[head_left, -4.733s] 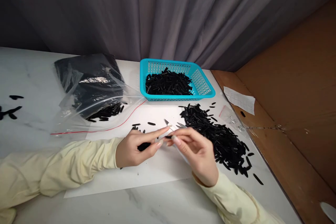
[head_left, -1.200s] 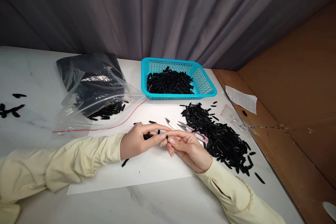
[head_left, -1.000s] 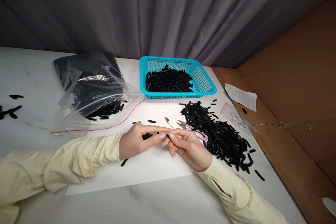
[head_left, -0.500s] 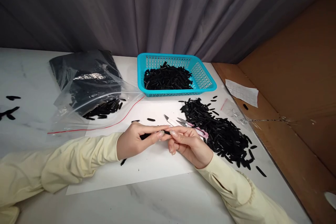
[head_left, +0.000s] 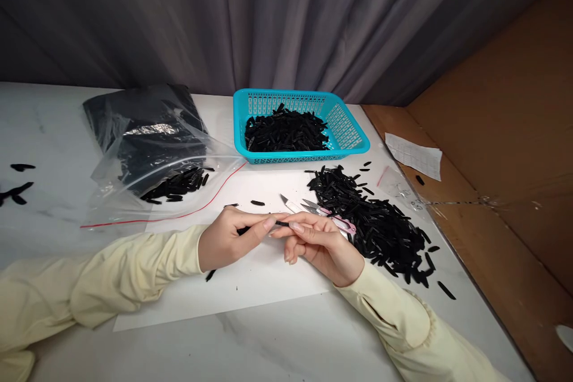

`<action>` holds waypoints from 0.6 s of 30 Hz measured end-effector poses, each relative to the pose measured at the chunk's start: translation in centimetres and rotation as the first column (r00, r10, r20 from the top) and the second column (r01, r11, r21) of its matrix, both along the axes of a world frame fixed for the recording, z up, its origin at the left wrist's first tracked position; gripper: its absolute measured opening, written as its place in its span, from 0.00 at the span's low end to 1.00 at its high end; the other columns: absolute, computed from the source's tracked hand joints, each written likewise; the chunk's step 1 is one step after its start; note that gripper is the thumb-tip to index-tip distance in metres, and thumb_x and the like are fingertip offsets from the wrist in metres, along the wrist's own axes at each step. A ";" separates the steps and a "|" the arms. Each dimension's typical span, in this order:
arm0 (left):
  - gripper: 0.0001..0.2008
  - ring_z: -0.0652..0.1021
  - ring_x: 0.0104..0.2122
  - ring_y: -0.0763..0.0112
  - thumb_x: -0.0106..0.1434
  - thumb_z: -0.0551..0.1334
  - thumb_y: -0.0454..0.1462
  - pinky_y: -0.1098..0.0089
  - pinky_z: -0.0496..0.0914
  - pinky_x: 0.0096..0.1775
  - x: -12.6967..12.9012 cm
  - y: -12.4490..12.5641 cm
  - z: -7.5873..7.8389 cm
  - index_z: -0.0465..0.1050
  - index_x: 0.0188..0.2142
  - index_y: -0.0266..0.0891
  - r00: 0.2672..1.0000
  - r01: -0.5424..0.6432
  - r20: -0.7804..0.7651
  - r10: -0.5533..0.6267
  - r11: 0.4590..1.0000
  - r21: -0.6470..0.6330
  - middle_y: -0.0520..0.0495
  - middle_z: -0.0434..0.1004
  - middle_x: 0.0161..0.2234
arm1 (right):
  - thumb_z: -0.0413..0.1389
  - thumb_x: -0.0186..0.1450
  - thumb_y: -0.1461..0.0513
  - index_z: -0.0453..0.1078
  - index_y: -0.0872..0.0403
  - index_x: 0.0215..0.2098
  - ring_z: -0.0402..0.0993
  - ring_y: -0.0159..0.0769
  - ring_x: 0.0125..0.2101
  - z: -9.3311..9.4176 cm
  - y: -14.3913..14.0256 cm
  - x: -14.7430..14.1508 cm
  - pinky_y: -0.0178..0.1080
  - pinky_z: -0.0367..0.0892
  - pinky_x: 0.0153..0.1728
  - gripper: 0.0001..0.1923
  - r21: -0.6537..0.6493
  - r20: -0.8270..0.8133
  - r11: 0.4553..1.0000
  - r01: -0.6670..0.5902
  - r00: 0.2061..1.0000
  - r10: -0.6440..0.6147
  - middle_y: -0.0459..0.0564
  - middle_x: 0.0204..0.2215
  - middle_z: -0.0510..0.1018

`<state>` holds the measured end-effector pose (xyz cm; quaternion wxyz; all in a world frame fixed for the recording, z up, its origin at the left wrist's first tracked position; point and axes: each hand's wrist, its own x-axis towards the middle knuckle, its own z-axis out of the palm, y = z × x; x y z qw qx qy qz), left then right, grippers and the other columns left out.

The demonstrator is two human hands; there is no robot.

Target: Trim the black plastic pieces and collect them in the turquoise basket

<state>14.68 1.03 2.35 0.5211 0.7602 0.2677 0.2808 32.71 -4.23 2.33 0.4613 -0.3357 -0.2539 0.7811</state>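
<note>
My left hand [head_left: 226, 240] and my right hand [head_left: 320, 246] meet over a white sheet [head_left: 250, 286]. Together they pinch one small black strip [head_left: 281, 224] between their fingertips. My right hand also holds pink-handled thread snips [head_left: 313, 210], blades apart and pointing away to the left. A heap of similar black strips [head_left: 371, 224] lies just right of my right hand. A single black piece [head_left: 210, 275] lies on the sheet below my left wrist.
A turquoise basket [head_left: 353, 143] holding more black strips stands at the back. A clear zip bag [head_left: 152, 149] with black strips lies at the back left. A paper slip [head_left: 414, 155] rests on brown cardboard [head_left: 505, 191] at the right. Stray black pieces [head_left: 18, 185] lie far left.
My hands stay joined over the sheet. The strip has come up out of the fingers and now shows thin between the fingertips. The view has shifted slightly.
</note>
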 end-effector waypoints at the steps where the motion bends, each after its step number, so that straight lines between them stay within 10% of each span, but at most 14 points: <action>1: 0.17 0.69 0.16 0.74 0.65 0.51 0.36 0.76 0.66 0.21 0.0 0.0 -0.1 0.76 0.44 0.29 1.000 0.001 0.003 -0.001 1.000 0.001 0.56 0.59 0.08 | 0.58 0.58 0.65 0.73 0.59 0.35 0.76 0.30 0.22 0.0 0.0 0.0 0.31 0.70 0.25 0.07 0.002 -0.001 1.000 -0.002 1.000 0.002 0.55 0.32 0.81; 18: 0.19 0.61 0.12 0.78 0.64 0.52 0.37 0.77 0.61 0.17 0.0 0.1 -0.5 0.71 0.49 0.29 1.000 -0.002 -0.007 0.002 1.000 -0.006 0.56 0.62 0.09 | 0.60 0.57 0.65 0.71 0.56 0.32 0.74 0.29 0.24 0.0 -0.2 -0.1 0.31 0.69 0.25 0.04 0.060 0.038 0.997 0.055 0.998 -0.057 0.49 0.27 0.80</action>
